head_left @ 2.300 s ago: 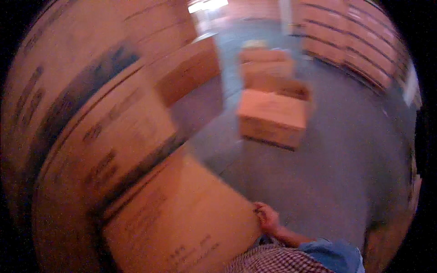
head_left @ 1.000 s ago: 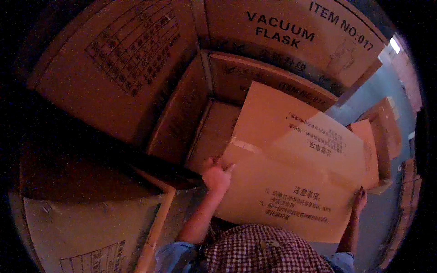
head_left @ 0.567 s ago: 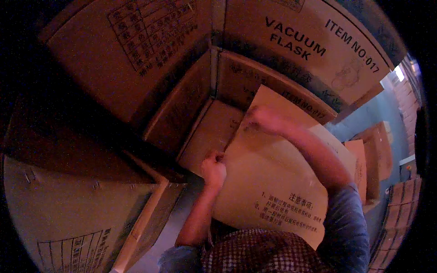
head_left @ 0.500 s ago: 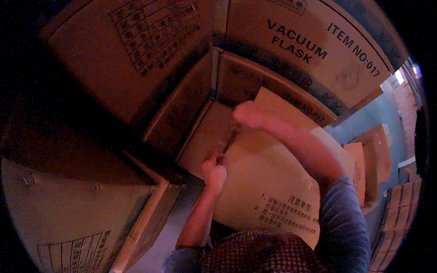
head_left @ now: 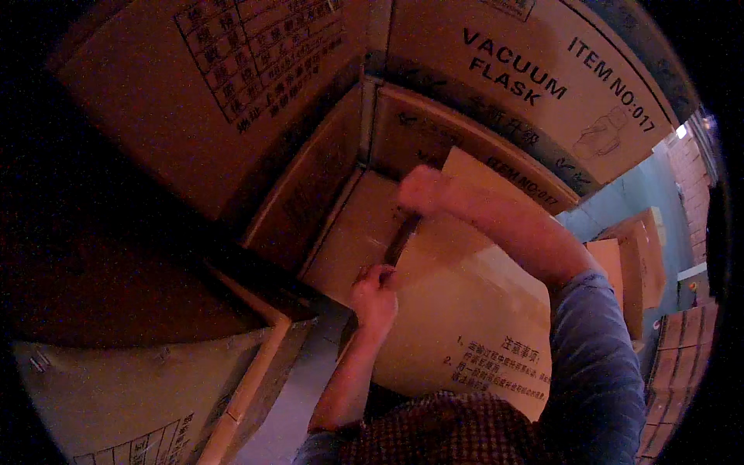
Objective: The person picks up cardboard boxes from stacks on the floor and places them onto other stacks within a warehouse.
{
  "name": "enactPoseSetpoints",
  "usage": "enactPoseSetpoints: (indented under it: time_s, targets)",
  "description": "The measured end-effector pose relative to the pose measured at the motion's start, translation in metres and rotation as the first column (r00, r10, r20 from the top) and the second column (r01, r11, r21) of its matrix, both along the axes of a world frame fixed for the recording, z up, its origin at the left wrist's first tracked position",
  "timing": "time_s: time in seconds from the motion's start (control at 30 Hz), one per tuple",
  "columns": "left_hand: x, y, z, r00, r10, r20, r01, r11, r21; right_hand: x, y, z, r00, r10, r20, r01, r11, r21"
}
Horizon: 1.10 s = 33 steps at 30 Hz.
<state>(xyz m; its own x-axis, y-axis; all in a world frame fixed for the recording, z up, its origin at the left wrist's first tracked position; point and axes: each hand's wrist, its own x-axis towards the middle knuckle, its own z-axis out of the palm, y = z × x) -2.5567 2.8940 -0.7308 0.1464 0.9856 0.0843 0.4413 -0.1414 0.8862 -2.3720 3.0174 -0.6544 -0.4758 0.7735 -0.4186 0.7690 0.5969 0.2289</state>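
Observation:
A brown cardboard sheet or flap (head_left: pixel 449 310) with dark printed lines lies in front of me, below the standing cartons. My right hand (head_left: pixel 422 191) is closed over its far part, near the inner corner of the cardboard walls. Closer to me, my left hand (head_left: pixel 375 298) is curled into a fist above the sheet's left side. Between the two hands runs a narrow dark brown strip (head_left: pixel 401 240), its ends disappearing into my fingers. Its kind and material are too dim to make out.
A tall carton's walls (head_left: pixel 511 62) rise behind the sheet. At the lower left stands another carton (head_left: pixel 139 380), with a pale floor strip (head_left: pixel 291 411) beside it. To the right are an open box (head_left: pixel 643 263) and stacked cartons (head_left: pixel 682 349).
My left hand has shifted slightly right and away from its earlier spot. The dark strip looks wider than before. My right hand stays near the same place, and the view has tilted a little.

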Motion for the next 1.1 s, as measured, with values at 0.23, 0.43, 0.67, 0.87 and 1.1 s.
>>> enactPoseSetpoints:
  time_s: [0.23, 0.43, 0.67, 0.87, 1.1]
  targets:
    - [-0.012, 0.002, 0.015, 0.992, -0.089, -0.09, 0.071, 0.979, -0.189, -0.016, -0.064, 0.035, 0.904, -0.374, -0.206, 0.37, 0.927, -0.059]
    - [-0.003, -0.023, 0.016, 0.975, -0.103, -0.199, 0.092, 0.994, -0.066, -0.004, -0.144, -0.012, 0.833, -0.404, -0.378, 0.464, 0.882, 0.08]
    - [-0.022, -0.026, 0.023, 0.997, -0.064, 0.046, 0.06, 0.995, 0.08, 0.067, -0.273, 0.011, 0.792, -0.594, -0.141, 0.595, 0.803, -0.042]
    - [-0.017, -0.025, 0.053, 0.993, -0.104, 0.051, 0.09, 0.972, 0.218, 0.105, -0.323, 0.015, 0.68, -0.676, -0.284, 0.696, 0.717, -0.04]
    - [-0.015, -0.045, 0.061, 0.992, -0.054, 0.118, 0.021, 0.964, 0.265, 0.182, -0.421, 0.004, 0.523, -0.85, -0.056, 0.852, 0.522, 0.027]
